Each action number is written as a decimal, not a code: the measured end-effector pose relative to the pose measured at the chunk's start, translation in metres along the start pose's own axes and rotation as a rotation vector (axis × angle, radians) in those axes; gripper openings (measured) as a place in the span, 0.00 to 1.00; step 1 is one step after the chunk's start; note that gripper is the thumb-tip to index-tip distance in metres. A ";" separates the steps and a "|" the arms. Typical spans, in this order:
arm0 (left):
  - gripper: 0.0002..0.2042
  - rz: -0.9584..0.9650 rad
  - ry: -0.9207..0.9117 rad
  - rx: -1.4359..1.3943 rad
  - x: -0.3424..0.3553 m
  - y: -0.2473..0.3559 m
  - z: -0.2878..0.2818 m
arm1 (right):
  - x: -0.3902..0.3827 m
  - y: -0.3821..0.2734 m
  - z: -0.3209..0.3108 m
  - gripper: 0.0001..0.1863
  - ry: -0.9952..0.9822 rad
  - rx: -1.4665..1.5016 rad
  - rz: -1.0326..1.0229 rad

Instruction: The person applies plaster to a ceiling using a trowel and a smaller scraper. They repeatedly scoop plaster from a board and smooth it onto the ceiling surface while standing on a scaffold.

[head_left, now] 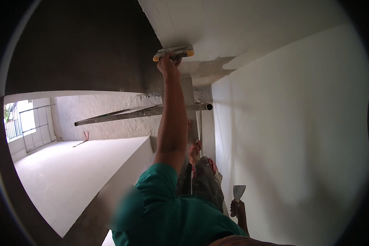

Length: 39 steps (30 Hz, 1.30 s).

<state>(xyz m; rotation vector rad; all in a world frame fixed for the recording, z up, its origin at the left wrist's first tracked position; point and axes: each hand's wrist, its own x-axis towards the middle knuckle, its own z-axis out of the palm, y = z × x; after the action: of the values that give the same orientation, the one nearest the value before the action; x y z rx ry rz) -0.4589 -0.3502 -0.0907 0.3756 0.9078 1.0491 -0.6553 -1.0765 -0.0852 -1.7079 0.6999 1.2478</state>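
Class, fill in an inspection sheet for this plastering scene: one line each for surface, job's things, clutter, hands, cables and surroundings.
Surface: white coated ceiling with a bare grey patch next to the white wall.
Job's things: trowel with a yellow-ended handle pressed flat to the ceiling; putty knife, blade up.
Clutter: metal pipe running across below; a small red item on the ledge, too small to identify.
Hands: left hand raised, gripping the trowel; right hand low, gripping the putty knife.
Cables: nothing seen.
Surroundings: rough grey wall, white ledge, railed opening at left.
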 end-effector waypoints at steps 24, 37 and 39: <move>0.12 0.378 -0.489 0.062 -0.178 0.296 0.196 | 0.021 0.004 -0.018 0.06 -0.106 0.071 -0.175; 0.16 -0.126 0.144 0.043 -0.010 -0.100 -0.114 | -0.016 -0.015 -0.016 0.08 0.078 -0.115 0.042; 0.16 -0.096 0.159 0.042 0.022 -0.126 -0.118 | -0.012 -0.025 -0.009 0.09 0.080 -0.103 0.073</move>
<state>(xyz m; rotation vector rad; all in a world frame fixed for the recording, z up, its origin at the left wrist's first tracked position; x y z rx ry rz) -0.4749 -0.4082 -0.2535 0.2840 1.0810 0.9827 -0.6349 -1.0737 -0.0651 -1.8397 0.7628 1.2908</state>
